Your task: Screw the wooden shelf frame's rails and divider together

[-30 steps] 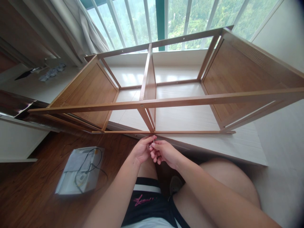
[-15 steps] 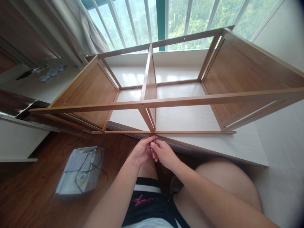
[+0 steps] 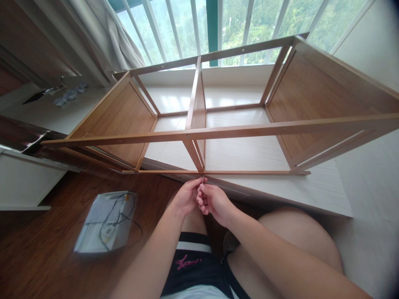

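A bamboo shelf frame (image 3: 237, 132) lies on its side on a white platform (image 3: 249, 158) in front of me. My left hand (image 3: 184, 197) and my right hand (image 3: 213, 201) meet just below the frame's near bottom rail (image 3: 249, 172), where the middle divider (image 3: 196, 108) joins it. Both hands are closed in a pinch around a thin metal tool (image 3: 203, 180) that points up at the joint. Which hand bears most of it I cannot tell.
A white box with a black cable (image 3: 107, 221) lies on the dark wood floor at the left. A white low cabinet (image 3: 21, 182) stands at far left. Barred windows and a curtain (image 3: 124, 37) are behind the frame. My bare knees are below.
Both hands have edged slightly up toward the rail joint with the thin tool; the view has shifted a little. The frame has not moved.
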